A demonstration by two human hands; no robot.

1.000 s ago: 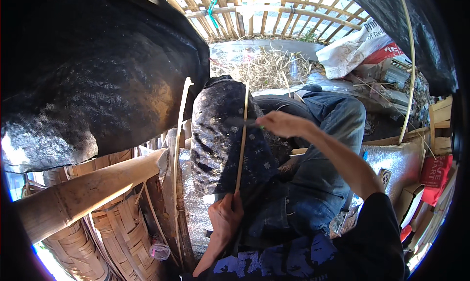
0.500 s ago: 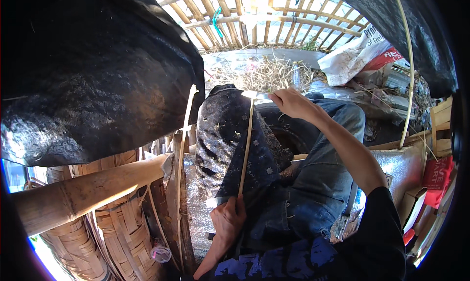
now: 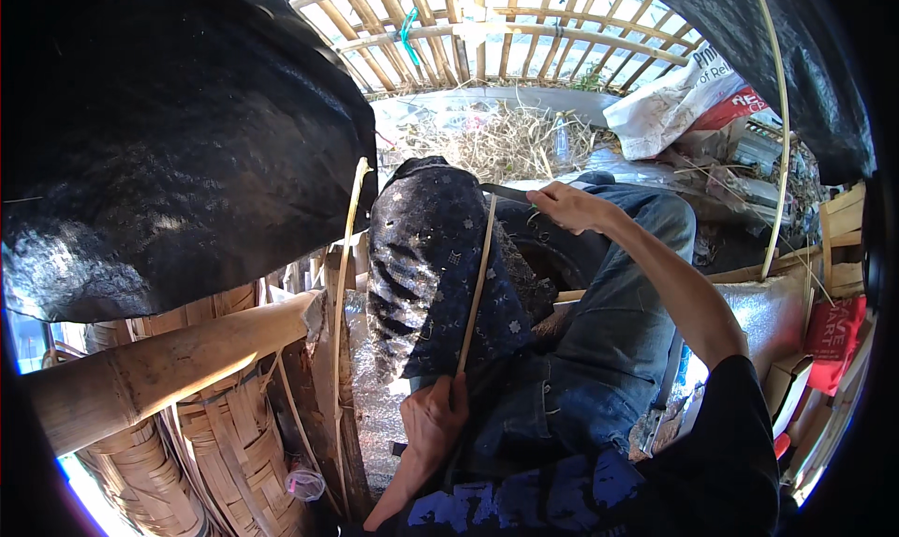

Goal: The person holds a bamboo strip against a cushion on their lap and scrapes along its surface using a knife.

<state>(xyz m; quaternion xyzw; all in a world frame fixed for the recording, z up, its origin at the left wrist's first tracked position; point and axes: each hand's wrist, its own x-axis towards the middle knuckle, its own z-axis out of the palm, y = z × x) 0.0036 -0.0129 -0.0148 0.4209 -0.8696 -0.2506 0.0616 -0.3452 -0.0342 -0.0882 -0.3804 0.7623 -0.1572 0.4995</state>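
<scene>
My left hand (image 3: 434, 417) is closed on the near end of a thin bamboo strip (image 3: 478, 284). The strip slants up and away over a dark patterned cloth (image 3: 421, 256) that covers my left knee. In my right hand (image 3: 569, 207), closed round its handle, is a knife (image 3: 506, 193). The blade points left and lies at the strip's far end; whether it touches the strip I cannot tell. The handle is mostly hidden inside my fingers.
A bamboo pole (image 3: 169, 359) and woven baskets (image 3: 229, 434) stand at the left, beside an upright bamboo strip (image 3: 346, 322). Black sheeting (image 3: 187, 162) hangs above them. Beyond my knees lie dry straw (image 3: 524, 144), a plastic bottle (image 3: 561, 139) and a white-and-red sack (image 3: 660, 116).
My right hand has shifted slightly right and down with the knife, and the blade has turned from bright to dark. The strip's far end has moved a little right and nearer.
</scene>
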